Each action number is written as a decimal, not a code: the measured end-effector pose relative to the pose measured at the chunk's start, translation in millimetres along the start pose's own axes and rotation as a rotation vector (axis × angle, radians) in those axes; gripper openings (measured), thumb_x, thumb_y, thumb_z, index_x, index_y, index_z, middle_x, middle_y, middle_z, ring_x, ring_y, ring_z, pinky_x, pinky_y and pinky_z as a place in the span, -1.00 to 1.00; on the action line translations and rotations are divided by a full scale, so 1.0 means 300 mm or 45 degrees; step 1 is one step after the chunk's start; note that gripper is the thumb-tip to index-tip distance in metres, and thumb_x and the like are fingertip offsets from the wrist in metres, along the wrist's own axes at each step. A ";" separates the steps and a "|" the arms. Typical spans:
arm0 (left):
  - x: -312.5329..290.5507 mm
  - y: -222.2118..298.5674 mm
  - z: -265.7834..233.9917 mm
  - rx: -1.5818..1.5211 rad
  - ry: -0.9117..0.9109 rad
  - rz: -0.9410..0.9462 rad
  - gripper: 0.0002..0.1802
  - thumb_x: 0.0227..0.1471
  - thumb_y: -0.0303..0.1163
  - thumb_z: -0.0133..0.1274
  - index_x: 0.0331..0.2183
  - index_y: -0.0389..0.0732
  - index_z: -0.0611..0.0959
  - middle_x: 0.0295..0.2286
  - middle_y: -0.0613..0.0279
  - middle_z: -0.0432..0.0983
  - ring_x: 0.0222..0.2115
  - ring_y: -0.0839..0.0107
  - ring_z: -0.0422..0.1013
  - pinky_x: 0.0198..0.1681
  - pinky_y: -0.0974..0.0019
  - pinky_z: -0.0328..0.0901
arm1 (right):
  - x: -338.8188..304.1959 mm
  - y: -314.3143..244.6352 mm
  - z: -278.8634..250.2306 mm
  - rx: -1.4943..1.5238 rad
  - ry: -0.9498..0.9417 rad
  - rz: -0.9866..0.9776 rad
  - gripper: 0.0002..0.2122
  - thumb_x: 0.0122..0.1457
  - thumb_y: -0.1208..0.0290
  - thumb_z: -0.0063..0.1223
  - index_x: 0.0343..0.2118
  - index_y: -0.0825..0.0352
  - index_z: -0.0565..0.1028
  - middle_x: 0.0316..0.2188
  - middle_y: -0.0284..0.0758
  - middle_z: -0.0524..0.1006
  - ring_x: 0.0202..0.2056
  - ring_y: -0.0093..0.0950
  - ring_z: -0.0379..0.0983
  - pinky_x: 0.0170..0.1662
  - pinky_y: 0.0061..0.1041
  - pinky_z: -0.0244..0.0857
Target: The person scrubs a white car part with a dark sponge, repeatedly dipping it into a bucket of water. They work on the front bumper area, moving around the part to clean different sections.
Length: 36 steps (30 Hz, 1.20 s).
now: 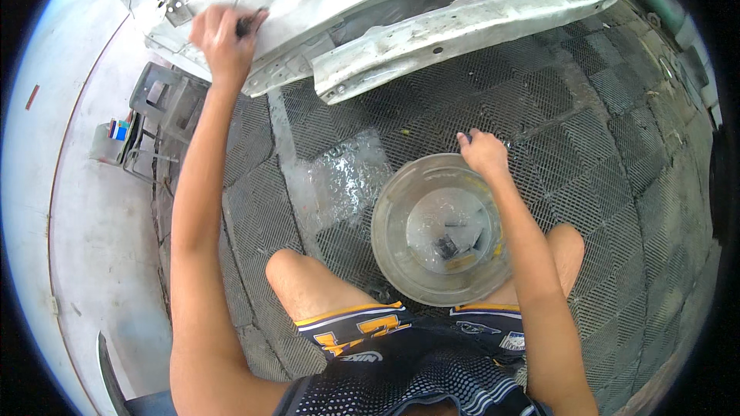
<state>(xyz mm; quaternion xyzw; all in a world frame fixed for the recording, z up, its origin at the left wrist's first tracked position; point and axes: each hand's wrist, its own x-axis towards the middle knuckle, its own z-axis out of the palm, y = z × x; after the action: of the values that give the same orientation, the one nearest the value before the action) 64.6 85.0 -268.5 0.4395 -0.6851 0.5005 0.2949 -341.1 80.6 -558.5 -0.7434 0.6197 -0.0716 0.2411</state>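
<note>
My left hand [223,42] is raised to the white metal car body panel [297,19] at the upper left. Its fingers are closed round a small dark pad [245,26], slightly smeared by motion. Over the far right rim of a round, greyish bucket [389,185], my right hand [486,152] is closed, a bit of something dark showing at its fingertips; what it is I cannot make out. Cloudy water [428,223] stands in the bucket, with several dark flat pieces [447,246] in it. The bucket sits between my knees.
A long white metal beam [462,35] juts out along the panel's near side. Dark ribbed mats [539,108] cover the floor, with a wet, shiny patch [351,177] left of the bucket. A grey stand [166,108] is beside the pale wall [85,162].
</note>
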 end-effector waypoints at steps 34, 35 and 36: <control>-0.100 0.760 -0.084 -1.674 -1.352 -1.356 -0.35 0.33 0.13 -0.04 0.13 -0.23 0.56 0.10 0.07 0.46 -0.13 0.24 0.56 -0.02 0.21 0.49 | 0.003 0.052 0.020 0.112 0.053 -0.063 -0.54 0.36 0.04 -0.12 -0.15 0.38 0.65 -0.21 -0.01 0.66 -0.15 -0.09 0.64 -0.08 -0.09 0.52; -0.015 0.696 -0.076 -1.448 -1.335 -1.075 -0.41 0.39 0.07 -0.11 0.14 -0.21 0.58 0.14 0.11 0.47 -0.14 0.30 0.57 0.07 0.18 0.41 | 0.002 0.044 0.013 0.124 0.055 -0.077 -0.54 0.36 0.04 -0.12 -0.15 0.38 0.65 -0.20 -0.01 0.66 -0.14 -0.09 0.64 -0.07 -0.09 0.52; 0.040 0.647 -0.023 -1.239 -1.207 -0.687 -0.50 0.42 -0.06 -0.15 0.15 -0.16 0.59 0.14 0.13 0.50 -0.05 0.23 0.56 0.09 0.14 0.40 | 0.006 0.049 0.004 0.129 0.051 -0.073 -0.54 0.36 0.04 -0.13 -0.14 0.38 0.65 -0.18 -0.03 0.66 -0.13 -0.09 0.64 -0.07 -0.09 0.52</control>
<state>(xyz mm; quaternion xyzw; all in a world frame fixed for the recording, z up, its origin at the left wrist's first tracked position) -115.1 109.8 -339.0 0.5817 -0.7520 -0.1945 0.2416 -353.2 77.6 -566.4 -0.7461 0.5986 -0.1244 0.2638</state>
